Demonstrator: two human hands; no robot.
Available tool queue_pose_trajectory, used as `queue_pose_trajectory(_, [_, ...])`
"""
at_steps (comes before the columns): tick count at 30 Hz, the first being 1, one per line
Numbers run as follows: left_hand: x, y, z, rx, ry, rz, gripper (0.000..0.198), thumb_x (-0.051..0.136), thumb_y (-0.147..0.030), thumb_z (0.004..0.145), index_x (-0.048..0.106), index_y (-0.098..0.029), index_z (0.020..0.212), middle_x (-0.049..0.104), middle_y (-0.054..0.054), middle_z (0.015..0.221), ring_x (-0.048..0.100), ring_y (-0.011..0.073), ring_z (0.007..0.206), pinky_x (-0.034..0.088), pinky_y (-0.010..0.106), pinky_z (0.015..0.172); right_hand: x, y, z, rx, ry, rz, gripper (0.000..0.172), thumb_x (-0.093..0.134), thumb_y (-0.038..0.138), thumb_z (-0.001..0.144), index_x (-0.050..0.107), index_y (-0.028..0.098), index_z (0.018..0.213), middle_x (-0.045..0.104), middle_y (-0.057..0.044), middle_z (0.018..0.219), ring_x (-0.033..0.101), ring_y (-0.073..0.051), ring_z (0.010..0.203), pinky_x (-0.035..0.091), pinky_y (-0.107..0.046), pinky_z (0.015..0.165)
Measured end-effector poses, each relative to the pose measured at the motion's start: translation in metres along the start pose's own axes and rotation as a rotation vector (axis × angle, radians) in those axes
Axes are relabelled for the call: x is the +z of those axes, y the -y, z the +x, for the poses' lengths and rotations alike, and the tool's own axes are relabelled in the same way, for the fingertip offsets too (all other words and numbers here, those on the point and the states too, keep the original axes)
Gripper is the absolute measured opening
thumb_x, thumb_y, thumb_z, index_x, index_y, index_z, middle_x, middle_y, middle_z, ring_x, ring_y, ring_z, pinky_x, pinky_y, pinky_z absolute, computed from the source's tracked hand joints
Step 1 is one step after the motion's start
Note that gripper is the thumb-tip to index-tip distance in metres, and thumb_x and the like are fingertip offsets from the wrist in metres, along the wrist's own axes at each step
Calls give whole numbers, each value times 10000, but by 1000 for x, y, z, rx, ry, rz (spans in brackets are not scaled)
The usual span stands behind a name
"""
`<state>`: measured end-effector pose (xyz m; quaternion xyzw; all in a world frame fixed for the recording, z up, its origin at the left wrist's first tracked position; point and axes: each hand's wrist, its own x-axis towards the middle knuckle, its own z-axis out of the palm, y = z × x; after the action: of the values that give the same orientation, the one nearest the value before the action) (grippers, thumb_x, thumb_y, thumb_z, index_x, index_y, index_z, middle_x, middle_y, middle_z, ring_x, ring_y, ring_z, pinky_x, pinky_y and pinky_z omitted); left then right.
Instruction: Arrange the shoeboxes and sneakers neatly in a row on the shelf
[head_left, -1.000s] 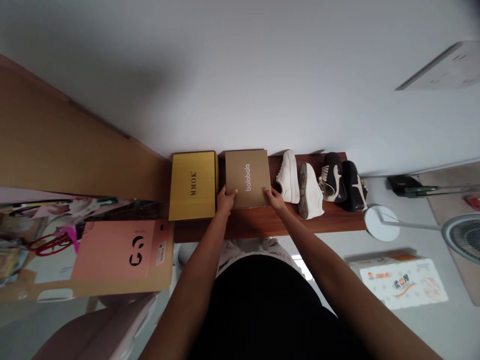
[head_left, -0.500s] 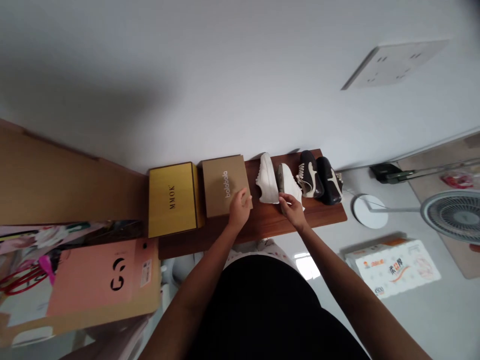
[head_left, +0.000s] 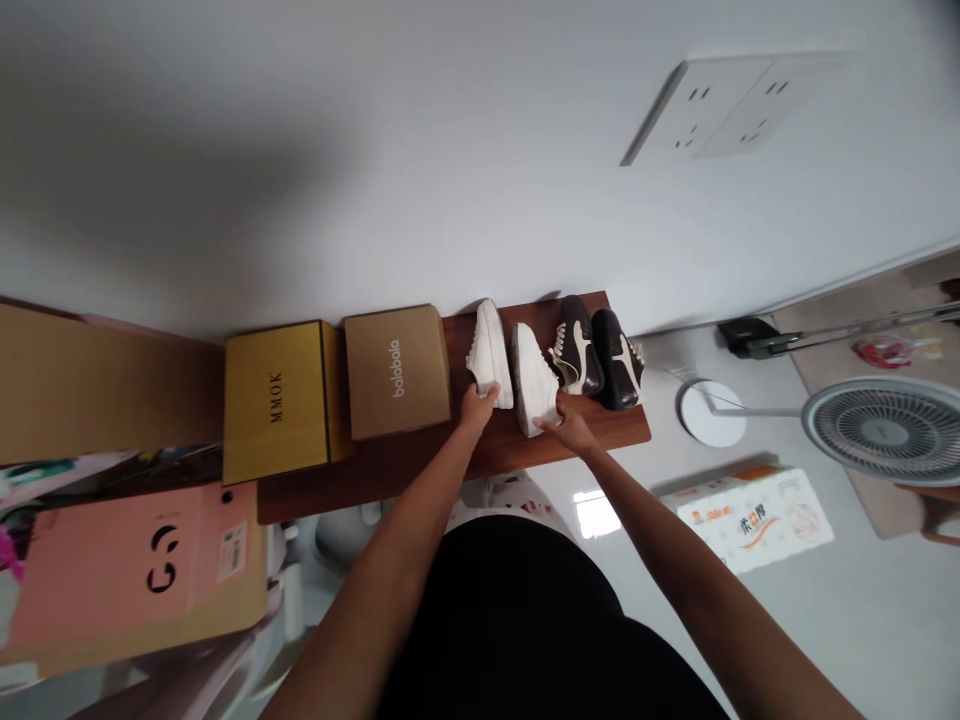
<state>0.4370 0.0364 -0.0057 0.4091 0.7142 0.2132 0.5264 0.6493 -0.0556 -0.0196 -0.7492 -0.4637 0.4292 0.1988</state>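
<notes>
You have a brown board (head_left: 390,470) running along a pale wall (head_left: 420,180), with a double socket plate (head_left: 735,105) on the wall above the board's right end. A glossy grey floor (head_left: 862,620) spreads out in front of the board and past its right end, where a fan (head_left: 885,430) and a white round base (head_left: 712,413) stand. A white pack (head_left: 765,520) with orange print lies on the floor, in front of the board and off to its right.

On the board's left end you have the gold box (head_left: 274,400), marked MMOK, and just beside it the tan box (head_left: 397,370), marked balabala. Both look closed, so their contents are hidden. Off the board's left end sits a pink box (head_left: 127,560); the things behind it are too blurred to name.

Two white shoes stand toe to the wall around the board's middle, right of the tan box: the left shoe (head_left: 491,345) and the right shoe (head_left: 534,370), which tilts sideways. Two dark shoes (head_left: 577,350) fill the board's right end.

Your left hand (head_left: 476,405) is partly curled, thumb against the left shoe's heel; you cannot tell if it grips. Your right hand (head_left: 574,430) pinches the right shoe's heel between thumb and fingers.
</notes>
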Motion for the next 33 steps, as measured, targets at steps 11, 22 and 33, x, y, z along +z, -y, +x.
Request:
queue_pose_trajectory(11, [-14, -6, 6, 159, 180, 81, 344, 796, -236, 637, 655, -134, 933, 693, 29, 859, 621, 188, 830, 487, 298, 785, -9, 7, 18, -24, 255, 345, 546, 786, 606, 621, 734, 160, 932, 745, -45, 868, 687, -228, 826, 569, -347, 778])
queue_pose_trajectory(22, [-29, -56, -21, 342, 174, 740, 256, 689, -394, 812, 603, -205, 960, 658, 28, 880, 626, 210, 867, 435, 287, 770, -35, 49, 19, -305, 204, -94, 429, 676, 610, 780, 645, 182, 798, 679, -12, 745, 621, -185, 733, 466, -264, 681])
queue_pose_trajectory(33, [6, -54, -32, 370, 131, 857, 262, 589, -139, 876, 610, -137, 1136, 640, 207, 1190, 604, 339, 1166, 428, 388, 993, -21, 105, 26, -339, 245, -834, 291, 546, 454, 973, 612, 186, 1066, 702, -150, 1165, 681, -251, 1039, 478, -275, 798])
